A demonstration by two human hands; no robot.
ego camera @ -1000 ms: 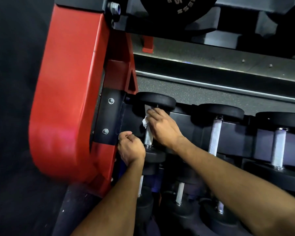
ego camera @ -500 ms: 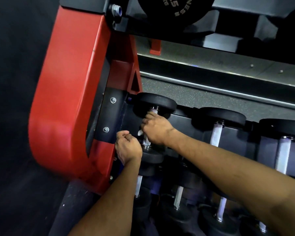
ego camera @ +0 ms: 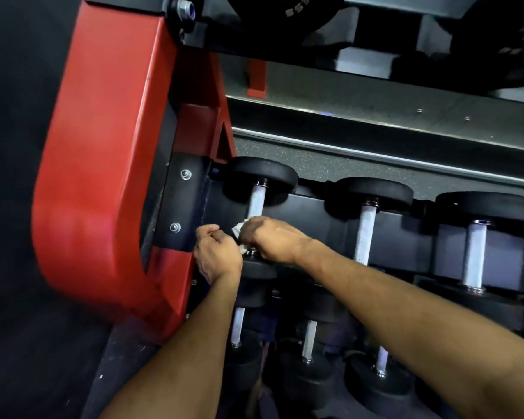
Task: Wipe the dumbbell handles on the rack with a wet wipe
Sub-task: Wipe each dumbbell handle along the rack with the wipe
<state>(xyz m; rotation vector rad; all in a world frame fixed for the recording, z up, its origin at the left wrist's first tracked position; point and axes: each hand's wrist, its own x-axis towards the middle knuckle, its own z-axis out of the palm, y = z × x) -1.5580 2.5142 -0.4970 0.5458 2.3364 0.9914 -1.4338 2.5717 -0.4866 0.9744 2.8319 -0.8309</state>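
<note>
The leftmost dumbbell on the middle shelf has black round heads and a pale knurled handle [ego camera: 257, 201]. My right hand [ego camera: 270, 238] grips the near end of that handle with a white wet wipe [ego camera: 238, 228] bunched under its fingers; only a corner of the wipe shows. My left hand [ego camera: 217, 255] is a loose fist beside it, over the dumbbell's near head [ego camera: 259, 272]; whether it holds anything is hidden. Two more dumbbell handles [ego camera: 366, 234] [ego camera: 475, 255] lie to the right on the same shelf.
The red rack upright [ego camera: 103, 164] and its black bolted bracket [ego camera: 183, 204] stand close on the left. A lower shelf holds several smaller dumbbells [ego camera: 309, 340]. Black weight plates [ego camera: 285, 10] hang on the shelf above. Dark floor lies at left.
My right hand has slid the wipe down the handle from the far head toward the near head, baring the upper handle. My left hand stayed put.
</note>
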